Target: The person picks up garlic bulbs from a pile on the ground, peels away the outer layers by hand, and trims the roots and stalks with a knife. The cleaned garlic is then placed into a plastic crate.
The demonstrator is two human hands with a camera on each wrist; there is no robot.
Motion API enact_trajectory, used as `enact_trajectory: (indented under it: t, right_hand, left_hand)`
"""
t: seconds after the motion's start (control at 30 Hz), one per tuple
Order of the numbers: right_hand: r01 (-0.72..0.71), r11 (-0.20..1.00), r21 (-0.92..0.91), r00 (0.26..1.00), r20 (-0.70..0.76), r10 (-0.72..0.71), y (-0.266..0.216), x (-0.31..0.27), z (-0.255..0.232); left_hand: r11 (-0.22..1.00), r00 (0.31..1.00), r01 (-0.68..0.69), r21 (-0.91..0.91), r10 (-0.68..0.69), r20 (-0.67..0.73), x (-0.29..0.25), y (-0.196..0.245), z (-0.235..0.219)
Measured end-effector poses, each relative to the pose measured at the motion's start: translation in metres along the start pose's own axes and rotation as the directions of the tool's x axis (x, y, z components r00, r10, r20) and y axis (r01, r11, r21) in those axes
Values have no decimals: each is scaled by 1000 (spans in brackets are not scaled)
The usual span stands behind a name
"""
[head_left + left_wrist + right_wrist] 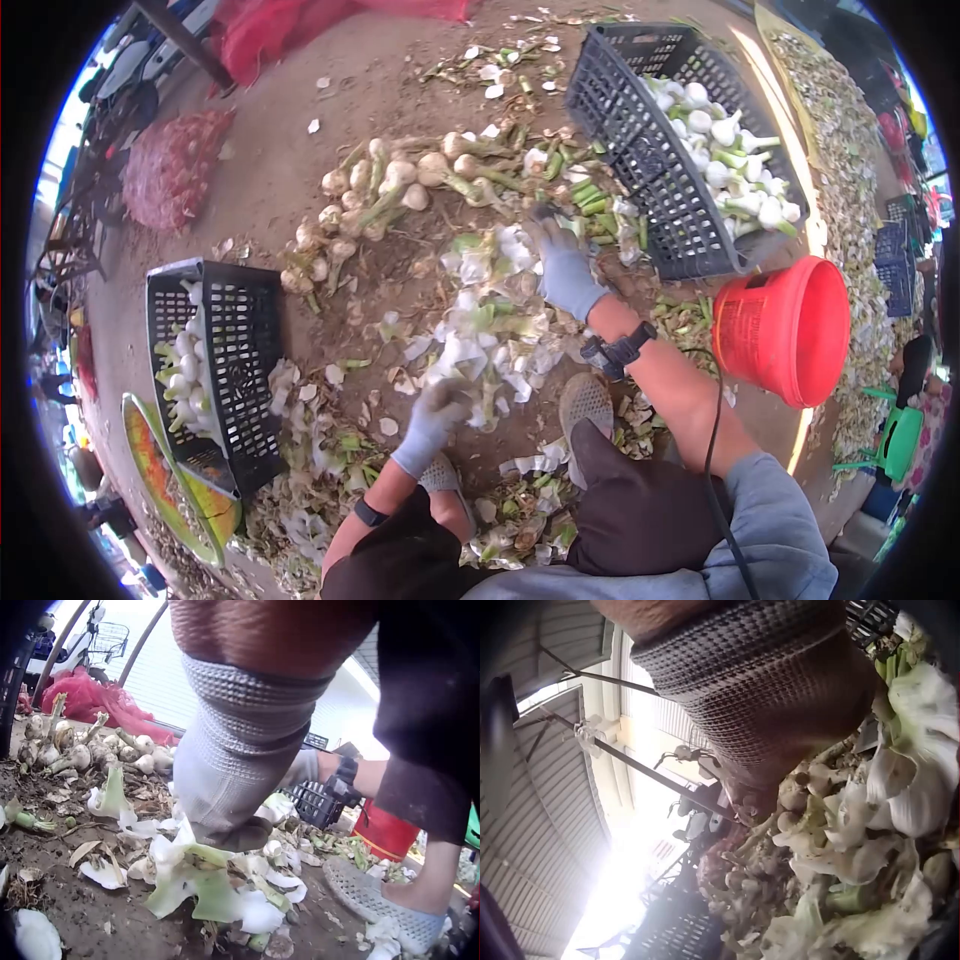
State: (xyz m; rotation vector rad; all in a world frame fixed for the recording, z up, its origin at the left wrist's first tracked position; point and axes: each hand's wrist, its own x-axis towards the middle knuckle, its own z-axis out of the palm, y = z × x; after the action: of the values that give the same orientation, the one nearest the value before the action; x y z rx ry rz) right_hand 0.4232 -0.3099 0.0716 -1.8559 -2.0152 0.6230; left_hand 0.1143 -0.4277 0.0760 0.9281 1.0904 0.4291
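Note:
My left hand (435,425), in a pale knit glove with grey fingers, hangs low over white and green garlic husks (480,335). Its fingers (244,834) bend loosely behind a torn husk (199,877), and no bulb shows in them. Farther forward, my gloved right hand (568,270) reaches to the right end of a heap of untrimmed garlic bulbs (400,172). Its fingertips lie at the stems and peelings there, mostly hidden by the glove in the right wrist view. Close to that hand is a large white husk (922,750).
A black crate of peeled garlic (640,150) tilts at the far right, with a red bucket (745,320) nearer me. Another black crate (245,360) with garlic stands left, beside a yellow-green basin (165,475). A red mesh sack (175,170) lies farther back. My shoes flank the husks.

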Motion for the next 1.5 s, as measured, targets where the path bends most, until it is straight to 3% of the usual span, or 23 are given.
enact_trajectory:
  t: [0.17, 0.3, 0.33, 0.37, 0.43, 0.47, 0.53, 0.57, 0.6, 0.67, 0.7, 0.77, 0.8, 0.87, 0.9, 0.93, 0.97, 1.0, 1.03, 1.27, 1.37, 1.43, 1.5]
  right_hand:
    - [-192, 914, -357, 958, 133, 253, -51, -3, 49]
    - [-61, 993, -104, 898, 428, 99, -135, -15, 77]
    - [171, 985, 30, 904, 392, -169, -147, -31, 108]
    - [407, 847, 341, 780, 353, -517, -154, -37, 145]
    - [468, 655, 594, 647, 274, -711, -204, -61, 107]
    - [646, 624, 439, 674, 55, -737, -200, -64, 161]
    - [167, 719, 674, 795, 339, -503, -200, -29, 79]
    - [513, 783, 352, 853, -101, -513, -195, -17, 36]
    - [426, 859, 284, 899, -239, -366, -167, -7, 32]
    - [117, 981, -153, 955, -255, -154, -85, -1, 14]
    - [-4, 936, -352, 900, -410, -151, -47, -11, 9]
    - [-282, 861, -423, 885, -462, 62, 64, -36, 33]
    - [-455, 886, -90, 882, -180, 435, 81, -45, 22]
    - [-428, 899, -91, 903, -80, 421, 55, -62, 1]
    - [-396, 911, -116, 897, -260, 357, 137, -57, 41]
    - [-153, 967, -204, 878, -477, 38, 179, -49, 67]
    - [-311, 943, -115, 809, -553, 199, 273, -25, 114]
    - [-75, 943, 325, 951, -260, 166, 246, -34, 107]
    - [9, 690, 724, 1000, 11, -25, 215, -62, 89]
    - [109, 543, 833, 993, -72, -90, 109, -143, -8]
    - [141, 472, 870, 990, -132, -51, 110, -156, -42]
    - [152, 427, 892, 988, -154, -29, 106, -156, -64]
    - [158, 379, 912, 986, -164, -17, 95, -143, -85]
  left_hand:
    - [651, 894, -437, 620, 239, 379, -4, 10, 16]
    - [252, 717, -684, 684, 404, 568, -4, 15, 35]
    - [252, 723, -676, 693, 411, 555, 3, -21, 29]
    - [385, 760, -650, 655, 331, 559, 19, -87, 20]
    - [511, 791, -598, 617, 252, 557, 23, -110, 1]
    - [467, 911, -411, 783, 194, 363, 15, -99, -20]
    - [339, 990, 52, 939, 108, -94, -16, -47, -56]
    - [148, 844, -35, 988, 534, -50, -30, -16, -64]
    - [300, 867, 85, 950, 447, -219, -44, -26, -80]
    - [108, 747, 274, 956, 602, -282, -82, -62, -109]
    - [118, 726, 301, 946, 615, -308, -98, -83, -113]
    - [412, 791, 533, 739, 67, -608, -144, -118, -131]
    - [251, 785, 538, 804, 197, -587, -163, -127, -122]
    - [303, 692, 607, 735, 255, -676, -211, -174, -125]
    - [207, 737, 633, 746, 131, -663, -225, -237, -146]
    - [242, 640, 734, 635, 69, -766, -266, -199, -127]
    - [365, 548, 791, 492, -62, -834, -289, -195, -130]
    - [383, 510, 805, 453, -56, -859, -310, -195, -123]
    - [344, 508, 820, 458, -69, -858, -329, -195, -115]
    - [226, 499, 867, 445, -383, -777, -416, -323, -96]
    - [177, 548, 836, 519, -309, -778, -469, -254, -32]
    - [501, 319, 853, 147, -276, -907, -483, -248, -17]
    - [685, 330, 722, 104, -209, -921, -482, -232, -27]
